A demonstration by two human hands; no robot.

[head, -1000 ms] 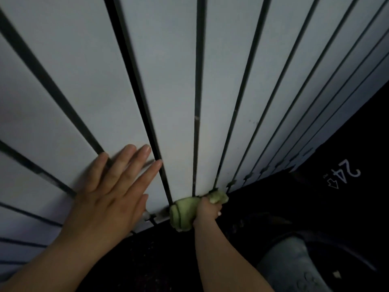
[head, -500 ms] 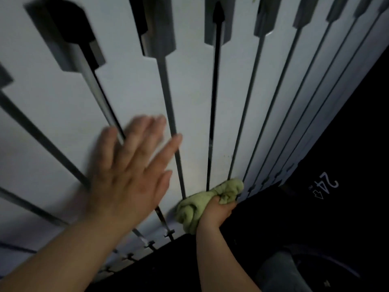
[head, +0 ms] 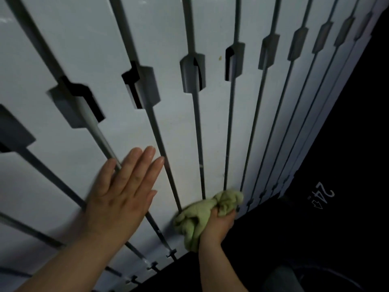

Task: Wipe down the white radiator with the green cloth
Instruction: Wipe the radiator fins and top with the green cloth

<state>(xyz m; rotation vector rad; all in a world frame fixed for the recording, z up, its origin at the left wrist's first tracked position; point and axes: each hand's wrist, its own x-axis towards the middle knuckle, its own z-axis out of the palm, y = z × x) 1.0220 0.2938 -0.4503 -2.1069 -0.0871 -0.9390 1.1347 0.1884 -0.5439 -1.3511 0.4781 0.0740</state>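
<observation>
Dim light. A white radiator (head: 117, 39) of tall flat panels fills most of my view, seen close and from above. Dark narrow gaps run between the panels, each widening into a grey notched slot (head: 192, 74) partway up. To the right and below lies a dark floor (head: 315, 239), with a white marking (head: 322, 194) on it that reads 24 beside a small arrow.

My left grip (head: 120, 199), a bare hand, lies flat against the radiator at lower left, fingers straight and close together, holding nothing. My right grip (head: 219, 226), also a bare hand, is low in the centre, its fingers curled tightly round a bunched green cloth (head: 195, 218). The cloth bulges out above and to the left of that grip and presses against the radiator near its bottom edge, covering the lower ends of the gaps there. The two grips are near each other but apart.

A small yellowish speck (head: 220, 57) sits on a panel higher up, well apart from the cloth
</observation>
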